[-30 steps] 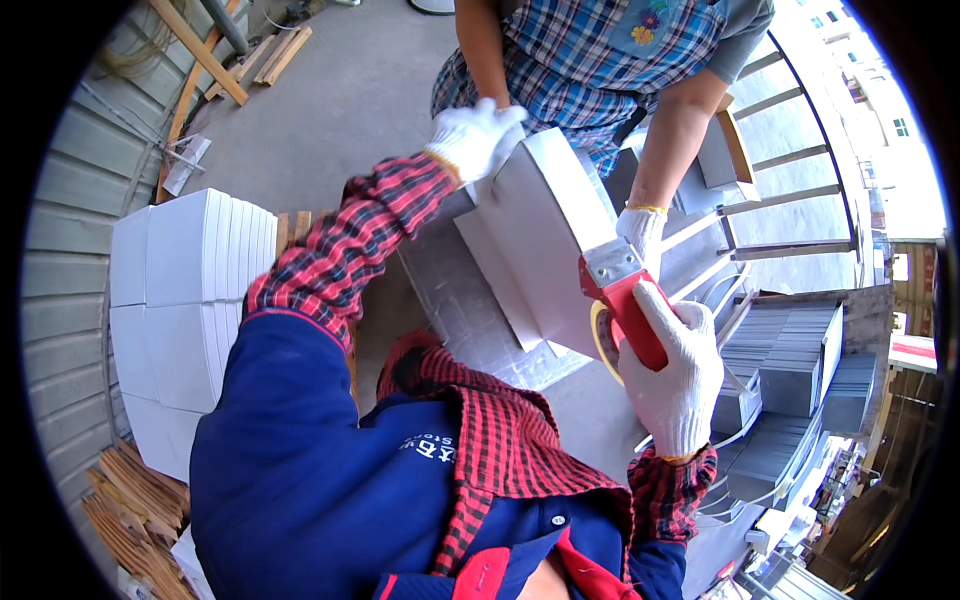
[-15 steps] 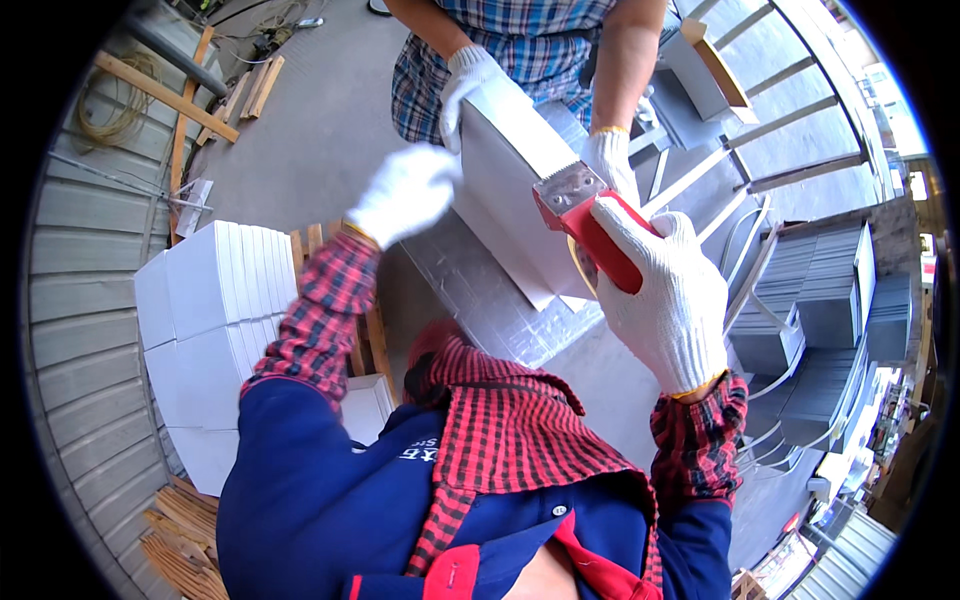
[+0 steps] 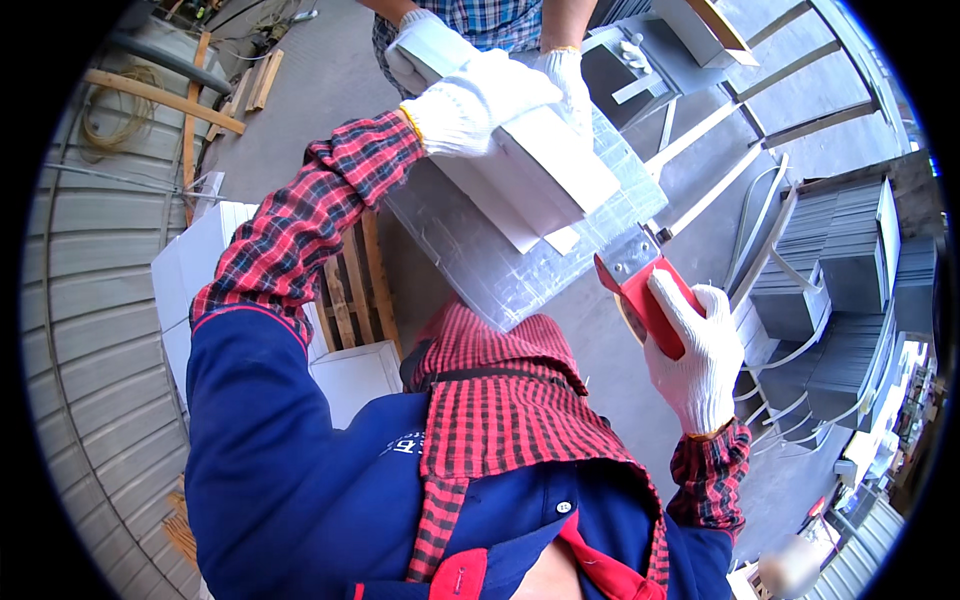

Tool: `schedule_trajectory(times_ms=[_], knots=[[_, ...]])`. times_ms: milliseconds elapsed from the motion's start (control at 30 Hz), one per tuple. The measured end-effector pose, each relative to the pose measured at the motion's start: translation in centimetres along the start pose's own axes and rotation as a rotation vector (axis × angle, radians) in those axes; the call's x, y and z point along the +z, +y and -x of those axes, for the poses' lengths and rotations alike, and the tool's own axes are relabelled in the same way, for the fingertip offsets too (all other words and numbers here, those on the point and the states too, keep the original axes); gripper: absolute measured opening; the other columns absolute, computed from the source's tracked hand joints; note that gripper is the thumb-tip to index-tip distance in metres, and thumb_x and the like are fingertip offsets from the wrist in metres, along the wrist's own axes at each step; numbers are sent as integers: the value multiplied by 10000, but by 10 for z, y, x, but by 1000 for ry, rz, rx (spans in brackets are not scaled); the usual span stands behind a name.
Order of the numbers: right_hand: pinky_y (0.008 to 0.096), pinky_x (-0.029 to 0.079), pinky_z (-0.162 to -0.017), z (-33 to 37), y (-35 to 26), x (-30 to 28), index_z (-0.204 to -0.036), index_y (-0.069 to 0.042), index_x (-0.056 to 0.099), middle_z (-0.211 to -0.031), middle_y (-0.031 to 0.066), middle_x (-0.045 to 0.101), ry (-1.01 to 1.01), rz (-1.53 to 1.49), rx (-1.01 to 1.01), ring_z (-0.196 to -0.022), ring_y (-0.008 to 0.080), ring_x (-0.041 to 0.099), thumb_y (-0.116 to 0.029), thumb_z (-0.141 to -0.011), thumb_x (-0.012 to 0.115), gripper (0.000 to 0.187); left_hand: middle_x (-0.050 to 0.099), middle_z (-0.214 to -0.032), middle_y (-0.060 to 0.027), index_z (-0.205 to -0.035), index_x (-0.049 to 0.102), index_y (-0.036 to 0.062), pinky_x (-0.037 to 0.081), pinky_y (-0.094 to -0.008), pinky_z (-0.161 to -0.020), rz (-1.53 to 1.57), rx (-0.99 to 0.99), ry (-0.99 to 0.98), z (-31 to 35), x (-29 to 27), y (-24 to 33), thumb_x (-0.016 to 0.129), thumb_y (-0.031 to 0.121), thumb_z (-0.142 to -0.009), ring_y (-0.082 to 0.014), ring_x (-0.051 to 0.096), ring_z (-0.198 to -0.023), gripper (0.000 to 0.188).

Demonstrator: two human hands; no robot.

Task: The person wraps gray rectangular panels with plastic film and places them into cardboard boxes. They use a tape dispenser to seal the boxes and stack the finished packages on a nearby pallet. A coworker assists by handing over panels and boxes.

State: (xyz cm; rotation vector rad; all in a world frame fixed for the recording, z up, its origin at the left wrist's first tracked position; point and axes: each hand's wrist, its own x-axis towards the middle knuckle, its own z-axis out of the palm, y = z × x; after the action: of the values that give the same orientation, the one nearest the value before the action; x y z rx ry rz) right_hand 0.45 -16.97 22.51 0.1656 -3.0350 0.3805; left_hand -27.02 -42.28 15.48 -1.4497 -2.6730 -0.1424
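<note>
A long white carton lies on a small work table whose top is covered in shiny silver sheeting. My left hand, in a white knit glove, rests across the carton's upper face with its fingers stretched to the right. Off the table's right corner, my gloved right hand grips a red tape dispenser with a metal head, apart from the carton. Facing me, a person in a blue plaid apron steadies the carton with two gloved hands, one at its far left end and one at its right side.
White cartons are stacked at the left beside a wooden pallet. Bundles of grey flat sheets stand on a rack at the right. A metal frame stands at the far right, near a small side table.
My left hand has moved right and onto the carton. My right hand has drawn the tape dispenser away from the carton, down and to the right. The view has shifted slightly.
</note>
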Motion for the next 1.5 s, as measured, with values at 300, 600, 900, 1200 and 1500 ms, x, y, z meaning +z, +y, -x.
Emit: schedule_trajectory(times_ms=[300, 600, 900, 1200, 1500], knots=[[397, 558, -688, 41, 35, 27, -1196, -231, 655, -1050, 147, 592, 8, -53, 44, -834, 324, 667, -66, -677, 730, 550, 536, -1344, -171, -1387, 493, 149, 366, -521, -1087, 23, 121, 48, 18, -7, 70, 822, 436, -705, -351, 507, -1244, 810], [380, 553, -613, -41, 3, 63, -1113, -16, 619, -896, 171, 624, -232, 272, -276, -771, 291, 673, -139, -829, 652, 311, 594, -1208, -95, -1198, 638, 194, 383, -530, -995, -64, -135, 610, 5, 66, 130, 713, 354, -805, -304, 537, -1174, 431], [408, 540, -807, 3, 134, 115, -1133, -271, 724, -998, 132, 714, -720, -175, 174, -935, 349, 675, -255, -720, 646, 421, 496, -1216, -79, -1202, 549, 240, 316, -563, -1059, -35, -141, 856, 16, 109, 135, 757, 312, -694, -336, 447, -1219, 553], [272, 465, -937, -57, 171, 237, -1329, -19, 596, -1187, 59, 663, 124, -1325, 796, -1056, 141, 612, -61, -743, 674, 592, 608, -1108, -79, -1069, 712, 150, 447, -476, -850, 281, -178, 537, 14, 20, 132, 686, 334, -864, -327, 546, -1041, 277], [273, 438, -973, -134, 207, 269, -1355, -4, 566, -1281, 76, 627, -83, -1140, 626, -1153, 158, 574, -104, -786, 678, 588, 643, -1154, -109, -951, 741, 143, 319, -578, -1045, 104, -376, 441, -13, 21, 132, 715, 307, -836, -351, 522, -1177, 202]])
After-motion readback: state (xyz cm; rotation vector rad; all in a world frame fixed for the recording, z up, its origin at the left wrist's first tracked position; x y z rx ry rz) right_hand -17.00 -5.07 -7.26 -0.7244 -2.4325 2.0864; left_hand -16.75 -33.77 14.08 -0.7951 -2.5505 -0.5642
